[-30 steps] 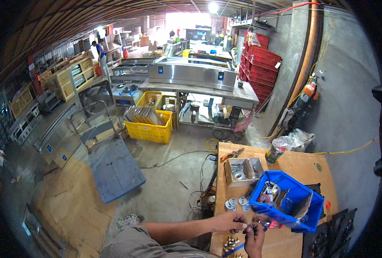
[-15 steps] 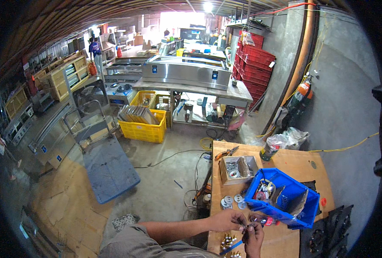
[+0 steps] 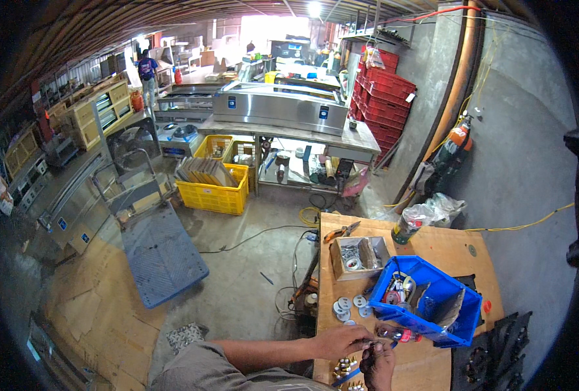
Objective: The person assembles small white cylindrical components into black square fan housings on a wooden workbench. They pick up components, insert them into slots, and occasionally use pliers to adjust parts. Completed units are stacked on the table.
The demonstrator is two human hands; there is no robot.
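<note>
Small metal fittings, too tiny to identify, sit pinched between both hands at the near edge of the wooden plywood workbench. Left hand and right hand curl their fingers closed on them. Just beyond stands a blue plastic parts bin, round grey washers beside it, then an open cardboard box.

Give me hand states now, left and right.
Left hand: closed, fingers pinching a small metal part.
Right hand: closed on the same part from below.
</note>
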